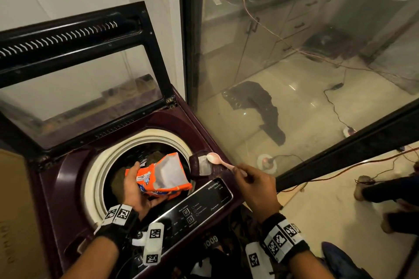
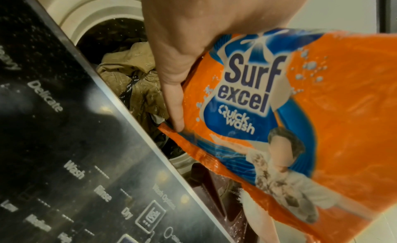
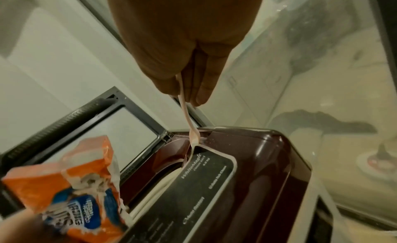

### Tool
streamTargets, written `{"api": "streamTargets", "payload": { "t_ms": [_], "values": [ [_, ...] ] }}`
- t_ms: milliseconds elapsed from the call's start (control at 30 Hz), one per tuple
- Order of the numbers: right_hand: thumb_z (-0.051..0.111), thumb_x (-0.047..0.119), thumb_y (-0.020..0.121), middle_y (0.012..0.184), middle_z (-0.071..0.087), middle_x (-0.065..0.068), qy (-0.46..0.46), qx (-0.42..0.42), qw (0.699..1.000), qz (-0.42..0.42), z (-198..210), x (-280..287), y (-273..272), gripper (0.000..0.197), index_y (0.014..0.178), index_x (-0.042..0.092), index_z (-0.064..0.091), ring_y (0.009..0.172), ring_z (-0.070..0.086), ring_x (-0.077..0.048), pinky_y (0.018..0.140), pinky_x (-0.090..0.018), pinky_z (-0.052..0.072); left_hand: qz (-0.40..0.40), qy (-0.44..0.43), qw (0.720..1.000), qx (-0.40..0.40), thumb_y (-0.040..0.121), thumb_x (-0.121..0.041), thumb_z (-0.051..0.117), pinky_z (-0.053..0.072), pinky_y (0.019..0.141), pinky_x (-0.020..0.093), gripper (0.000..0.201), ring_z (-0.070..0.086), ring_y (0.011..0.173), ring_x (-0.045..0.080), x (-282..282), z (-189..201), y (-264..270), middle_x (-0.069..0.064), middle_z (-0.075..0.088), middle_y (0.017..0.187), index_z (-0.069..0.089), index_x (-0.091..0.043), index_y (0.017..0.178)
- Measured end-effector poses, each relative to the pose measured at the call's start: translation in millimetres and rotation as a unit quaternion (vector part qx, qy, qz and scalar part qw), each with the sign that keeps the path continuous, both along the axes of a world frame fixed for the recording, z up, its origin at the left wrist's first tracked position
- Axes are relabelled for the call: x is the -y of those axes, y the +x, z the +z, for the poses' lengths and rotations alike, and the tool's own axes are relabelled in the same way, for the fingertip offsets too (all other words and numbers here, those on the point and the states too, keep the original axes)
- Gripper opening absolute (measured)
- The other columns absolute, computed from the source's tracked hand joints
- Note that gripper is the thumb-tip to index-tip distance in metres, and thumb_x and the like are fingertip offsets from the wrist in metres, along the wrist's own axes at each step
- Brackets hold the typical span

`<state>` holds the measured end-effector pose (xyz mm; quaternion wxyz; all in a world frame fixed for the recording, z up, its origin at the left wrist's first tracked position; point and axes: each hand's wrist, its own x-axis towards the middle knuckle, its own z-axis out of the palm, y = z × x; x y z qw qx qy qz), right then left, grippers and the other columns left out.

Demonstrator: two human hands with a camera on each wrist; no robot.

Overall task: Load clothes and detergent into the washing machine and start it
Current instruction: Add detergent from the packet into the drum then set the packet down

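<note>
My left hand (image 1: 136, 188) grips an open orange detergent pouch (image 1: 163, 176) (image 2: 300, 110) (image 3: 71, 187) above the drum opening (image 1: 136, 149) of the maroon top-load washing machine (image 1: 65, 188). Khaki and dark clothes (image 2: 133, 73) lie inside the drum. My right hand (image 1: 254, 186) pinches the handle of a pale pink spoon (image 1: 217, 161) (image 3: 187, 114). Its bowl hangs over the detergent drawer (image 1: 203, 164) at the drum's right, where white powder lies. The lid (image 1: 79, 75) stands raised.
The black control panel (image 1: 197, 206) (image 2: 64, 144) runs along the machine's front edge. A glass partition (image 1: 294, 75) stands to the right, with a dark cloth and cables on the floor behind it. A cardboard box (image 1: 13, 210) sits at the left. Another person's feet (image 1: 367, 188) are at right.
</note>
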<state>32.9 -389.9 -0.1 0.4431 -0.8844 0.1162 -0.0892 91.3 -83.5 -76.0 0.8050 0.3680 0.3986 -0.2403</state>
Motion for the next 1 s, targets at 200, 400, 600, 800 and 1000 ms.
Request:
{"api": "streamTargets", "payload": {
  "t_ms": [200,400,600,800,1000],
  "values": [
    [0.071,0.026,0.093,0.09,0.077,0.006,-0.077,0.054,0.993,0.078,-0.5,-2.5,-3.6,0.02,0.11,0.017,0.078,0.074,0.069,-0.001,0.072,-0.021,0.058,0.001,0.002,1.0,-0.01,0.051,-0.072,0.077,0.057,0.074,0.056,0.1,0.059,0.114,0.056,-2.6,-4.2,0.6,0.03,0.063,0.125,0.06,-0.013,0.129],
    [0.068,0.028,0.097,0.092,0.077,0.008,-0.123,0.05,0.983,0.125,3.0,0.3,-5.6,0.021,0.115,0.02,0.076,0.073,0.065,0.003,0.073,-0.009,0.052,0.007,0.013,1.0,-0.012,0.052,-0.072,0.076,0.055,0.082,0.06,0.097,0.061,0.111,0.055,-1.7,-3.9,-0.1,0.03,0.065,0.123,0.06,-0.012,0.127],
    [0.066,0.027,0.098,0.097,0.077,0.008,-0.158,0.047,0.975,0.149,3.5,-0.9,-8.2,0.024,0.119,0.019,0.073,0.08,0.058,0.012,0.077,-0.003,0.048,0.01,0.02,1.0,-0.007,0.064,-0.072,0.068,0.053,0.089,0.06,0.087,0.061,0.112,0.052,0.4,1.0,-2.4,0.028,0.066,0.121,0.061,-0.011,0.125],
    [0.062,0.031,0.101,0.098,0.076,0.009,-0.174,0.027,0.97,0.167,-2.6,-0.4,-10.8,0.024,0.12,0.022,0.072,0.079,0.055,0.013,0.075,-0.009,0.052,0.007,0.031,0.999,-0.021,0.058,-0.073,0.071,0.051,0.092,0.061,0.093,0.06,0.113,0.053,-0.7,2.5,-3.5,0.029,0.065,0.123,0.06,-0.011,0.126],
    [0.051,0.039,0.101,0.106,0.077,0.005,-0.165,0.013,0.971,0.174,-2.6,-2.0,-14.8,0.036,0.125,0.02,0.07,0.086,0.07,-0.002,0.078,-0.021,0.06,0.004,0.054,0.998,-0.023,0.051,-0.073,0.074,0.046,0.099,0.064,0.098,0.062,0.112,0.051,-2.9,3.0,-8.9,0.027,0.065,0.123,0.059,-0.013,0.127]
  ]
}}
